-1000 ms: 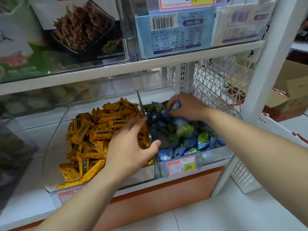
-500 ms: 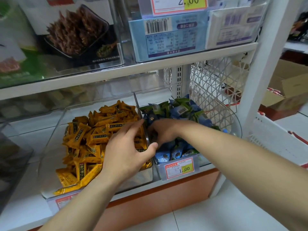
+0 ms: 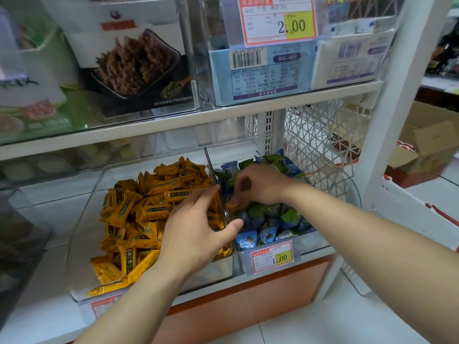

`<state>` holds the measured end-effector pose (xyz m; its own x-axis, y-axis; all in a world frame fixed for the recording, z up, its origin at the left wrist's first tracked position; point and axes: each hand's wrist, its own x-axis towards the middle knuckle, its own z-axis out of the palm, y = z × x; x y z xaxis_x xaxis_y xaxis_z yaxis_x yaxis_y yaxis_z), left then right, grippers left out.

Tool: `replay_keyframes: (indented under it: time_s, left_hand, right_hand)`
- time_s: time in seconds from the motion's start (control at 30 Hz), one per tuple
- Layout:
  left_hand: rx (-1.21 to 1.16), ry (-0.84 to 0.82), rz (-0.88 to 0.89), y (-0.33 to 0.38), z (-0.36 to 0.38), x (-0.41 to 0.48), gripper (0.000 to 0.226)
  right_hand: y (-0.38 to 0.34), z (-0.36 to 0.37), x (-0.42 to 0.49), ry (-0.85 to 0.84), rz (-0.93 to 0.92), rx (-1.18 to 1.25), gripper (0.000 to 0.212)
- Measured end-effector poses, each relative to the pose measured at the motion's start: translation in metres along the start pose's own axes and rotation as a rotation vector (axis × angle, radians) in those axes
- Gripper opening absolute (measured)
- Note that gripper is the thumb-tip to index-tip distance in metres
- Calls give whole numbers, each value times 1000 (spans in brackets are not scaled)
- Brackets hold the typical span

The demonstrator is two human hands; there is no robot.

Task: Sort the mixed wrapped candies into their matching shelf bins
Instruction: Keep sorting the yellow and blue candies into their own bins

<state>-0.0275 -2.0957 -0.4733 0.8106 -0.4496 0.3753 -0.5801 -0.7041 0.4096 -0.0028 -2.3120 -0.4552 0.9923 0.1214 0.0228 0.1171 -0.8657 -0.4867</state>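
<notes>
Lower shelf (image 3: 32,314): right hand (image 3: 258,187) is pinching yellow candy (image 3: 232,205) in blue-green bin (image 3: 310,242); left hand (image 3: 198,232), eight o'clock, is hovering spread-fingered over yellow bin (image 3: 82,219).

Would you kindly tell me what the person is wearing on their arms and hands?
Nothing that shows: the left hand and right hand carry no gloves or watch, and no sleeve is in view. A dark round patch marks the back of the right hand.
</notes>
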Motion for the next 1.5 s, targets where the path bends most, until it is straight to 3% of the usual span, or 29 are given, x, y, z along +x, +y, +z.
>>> replay_keyframes:
  time_s: [0.13, 0.23, 0.3, 0.37, 0.43, 0.5, 0.57, 0.63, 0.7, 0.8, 0.9, 1.03, 1.13, 1.23, 1.4, 1.5]
  left_hand:
    - [-9, 156, 111, 13, -9, 4, 62]
    - [-139, 223, 154, 23, -18, 7, 40]
    - [-194, 262, 124, 20, -25, 10, 26]
    - [-97, 292, 8, 7, -35, 13, 22]
    - [94, 278, -122, -9, -42, 14, 30]
    - [171, 231, -142, -15, -42, 9, 41]
    - [85, 147, -75, -6, -35, 1, 47]
    - [16, -4, -35, 6, -21, -8, 64]
    - [111, -75, 28, 8, -9, -12, 81]
    - [135, -76, 48, 2, -6, -12, 86]
    - [127, -71, 43, 0, -4, -11, 87]
    - [114, -47, 41, 0, -3, -10, 85]
    - [87, -44, 39, 0, -3, -10, 82]
    - [75, -50, 41, -1, -3, -9, 82]
    - [77, -47, 45, -3, -2, -9, 81]
    - [76, -48, 40, -3, -3, -9, 82]
  right_hand:
    - [-16, -20, -21, 216, 7, 340, 13]
    - [-31, -19, -34, 163, -28, 796, 10]
    - [-36, -17, -38, 125, -24, 923, 7]
    - [-34, -18, -35, 145, 40, 837, 6]
    - [-23, -19, -31, 165, 71, 548, 9]
    - [-12, -13, -30, -15, 40, 218, 9]
    - [-7, -1, -30, -305, 46, 54, 14]
    - [-9, 9, -27, -515, 59, -39, 23]
    - [-15, 16, -19, -624, 65, -134, 31]
    - [-20, 26, -6, -704, 81, -291, 71]
    - [-17, 34, -2, -727, 82, -285, 69]
    - [-13, 41, -3, -751, 55, -293, 47]
    - [-10, 40, -3, -688, 4, -266, 26]
    - [-2, 21, -4, -468, -9, -85, 16]
    - [17, -15, -1, -86, 13, 19, 18]
    - [24, -27, -2, -105, 15, -135, 22]
